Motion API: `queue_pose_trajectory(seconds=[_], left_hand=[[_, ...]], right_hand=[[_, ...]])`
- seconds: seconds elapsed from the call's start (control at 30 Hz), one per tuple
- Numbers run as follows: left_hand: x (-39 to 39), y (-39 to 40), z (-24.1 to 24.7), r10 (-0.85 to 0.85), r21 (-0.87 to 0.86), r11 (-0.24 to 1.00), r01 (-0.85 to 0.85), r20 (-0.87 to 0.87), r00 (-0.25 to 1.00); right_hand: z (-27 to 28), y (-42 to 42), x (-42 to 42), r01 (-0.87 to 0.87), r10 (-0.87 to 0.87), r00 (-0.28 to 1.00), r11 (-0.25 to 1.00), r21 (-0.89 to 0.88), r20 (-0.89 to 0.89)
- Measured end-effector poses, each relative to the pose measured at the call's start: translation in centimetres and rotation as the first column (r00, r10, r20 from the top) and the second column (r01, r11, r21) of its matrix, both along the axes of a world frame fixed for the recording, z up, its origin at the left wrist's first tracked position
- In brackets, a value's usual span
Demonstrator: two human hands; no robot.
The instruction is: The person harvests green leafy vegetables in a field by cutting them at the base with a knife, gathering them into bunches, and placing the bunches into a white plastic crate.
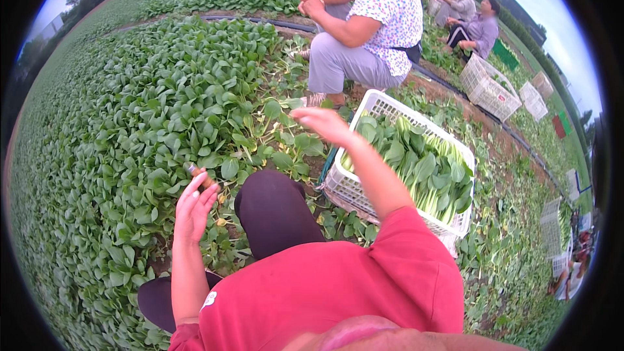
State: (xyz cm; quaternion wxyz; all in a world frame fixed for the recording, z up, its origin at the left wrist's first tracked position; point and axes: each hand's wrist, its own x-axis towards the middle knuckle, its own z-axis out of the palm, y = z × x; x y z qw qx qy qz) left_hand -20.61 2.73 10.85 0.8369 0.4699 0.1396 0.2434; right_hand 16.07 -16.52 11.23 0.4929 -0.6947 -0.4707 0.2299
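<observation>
My left hand (191, 212) is raised at the edge of the standing leafy greens (195, 102), which look like bok choy. Its fingers hold a small tool by the wooden handle (208, 183), with a metal collar at the far end; any blade cannot be made out. My right hand (324, 126) is stretched out past the near left corner of a white plastic crate (414, 116), fingers extended, slightly blurred, with nothing seen in it. Inside the crate lie cut greens (424, 168) in rows, pale stems showing.
Just beyond the crate, a person in a dotted shirt (385, 14) sits low. Further right, other people (480, 34) sit near more white crates (490, 87). A black hose (516, 139) runs along the ground. Leaf scraps (502, 234) cover the soil at right. My knee (278, 209) is between my arms.
</observation>
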Motion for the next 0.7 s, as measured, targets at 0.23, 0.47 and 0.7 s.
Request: queue_pose_trajectory(seconds=[0.23, 0.47, 0.7], left_hand=[[0.7, -2.3, 4.9, -0.221, 0.089, 0.974, 0.209, 0.162, 0.962], [-1.9, -2.5, 4.4, 0.064, 0.178, 0.983, -0.044, -0.113, 0.992], [-6.3, 3.8, -1.9, 0.220, 0.170, 0.968, -0.183, -0.234, 0.947]], right_hand=[[3.3, 8.2, -15.4, -0.514, 0.523, 0.634, 0.835, 0.195, -0.570], [5.0, 8.3, -15.5, -0.498, 0.423, 0.641, 0.864, 0.072, -0.640], [16.9, 13.2, 2.4, -0.321, 0.453, 0.830, 0.865, 0.386, -0.325]])
